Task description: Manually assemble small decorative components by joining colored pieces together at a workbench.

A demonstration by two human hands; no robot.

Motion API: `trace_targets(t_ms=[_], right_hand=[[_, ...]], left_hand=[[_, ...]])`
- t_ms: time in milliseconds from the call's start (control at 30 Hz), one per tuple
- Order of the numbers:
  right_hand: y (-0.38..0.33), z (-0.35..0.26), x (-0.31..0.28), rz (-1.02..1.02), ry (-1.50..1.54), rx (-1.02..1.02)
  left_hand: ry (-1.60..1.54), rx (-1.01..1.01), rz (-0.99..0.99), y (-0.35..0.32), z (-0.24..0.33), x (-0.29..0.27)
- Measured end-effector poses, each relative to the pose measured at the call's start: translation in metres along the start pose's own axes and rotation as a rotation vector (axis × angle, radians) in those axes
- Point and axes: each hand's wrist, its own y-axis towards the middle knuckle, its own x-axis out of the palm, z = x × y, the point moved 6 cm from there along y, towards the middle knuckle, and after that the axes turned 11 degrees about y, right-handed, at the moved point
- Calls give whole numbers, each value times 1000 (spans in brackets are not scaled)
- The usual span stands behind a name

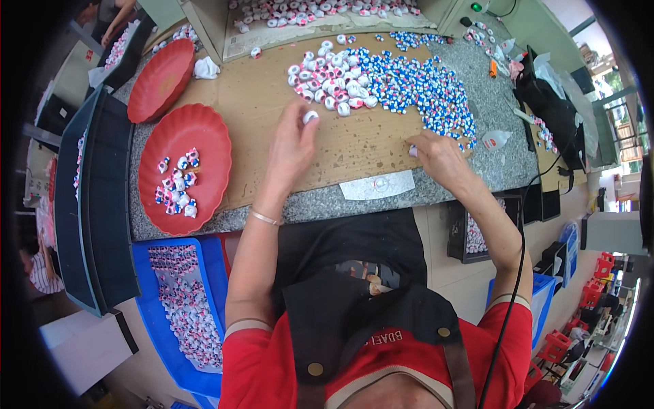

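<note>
My left hand (pixel 294 142) is closed on a small round white piece (pixel 310 116), just below a heap of white-and-pink pieces (pixel 332 75). Off to the right, my right hand (pixel 441 158) pinches a small pale piece (pixel 413 150); the fingers partly cover it. Above that hand spreads a heap of little blue-and-white pieces (pixel 436 88), touching the white-and-pink ones. Several small figures (pixel 178 180) in white, pink and blue lie in the nearer red scalloped dish (pixel 216 146), left of my left arm.
A cardboard sheet (pixel 252 95) covers the granite bench. Another red dish (pixel 160 82) sits behind the first. A white paper (pixel 377 185) lies at the front edge. Blue crates (pixel 216 273) and a dark tray (pixel 95 204) flank my left side; a black cable hangs near my right arm.
</note>
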Motion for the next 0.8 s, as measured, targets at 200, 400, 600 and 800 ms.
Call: trace_targets(t_ms=[200,400,600,800], right_hand=[[-1,14,-4,47,72,51],[-18,-47,-1,-36,234,-134],[-23,-70,26,-191,56,-233],[-26,-71,21,-123,107,-226]], left_hand=[[-1415,-612,-389,-77,8,12],[-1209,-654,-423,-117,13,0],[-1283,-619,-403,-102,27,-3],[-1005,-509,-393,-99,35,6]])
